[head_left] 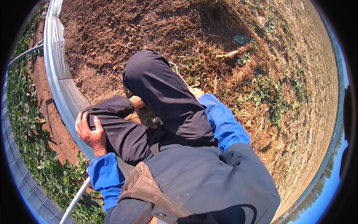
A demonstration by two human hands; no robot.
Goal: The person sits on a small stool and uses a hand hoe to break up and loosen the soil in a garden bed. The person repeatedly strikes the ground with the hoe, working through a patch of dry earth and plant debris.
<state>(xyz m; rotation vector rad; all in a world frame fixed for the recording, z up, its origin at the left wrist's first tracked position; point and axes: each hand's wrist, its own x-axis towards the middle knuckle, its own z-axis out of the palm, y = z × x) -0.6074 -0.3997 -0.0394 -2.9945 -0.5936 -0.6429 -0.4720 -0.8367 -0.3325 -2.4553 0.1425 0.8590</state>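
Observation:
My left hand (91, 134) rests on my left knee, its fingers apart, with nothing in it. My right hand (197, 92) is low beside my bent right leg (165, 86), partly hidden behind it. A thin pale cord (179, 73) runs from behind that leg to the fingers of this hand; whether they grip it cannot be told. Blue sleeves cover both forearms. Part of a bare ankle or foot (137, 103) shows between the trouser legs.
A plastic film edge (63, 81) curves close along my left side. Beyond it grow leafy green plants (30, 134), and a metal pole (75, 200) stands there. Bare soil (92, 33) lies ahead; dry straw and weeds (263, 92) cover the ground at right.

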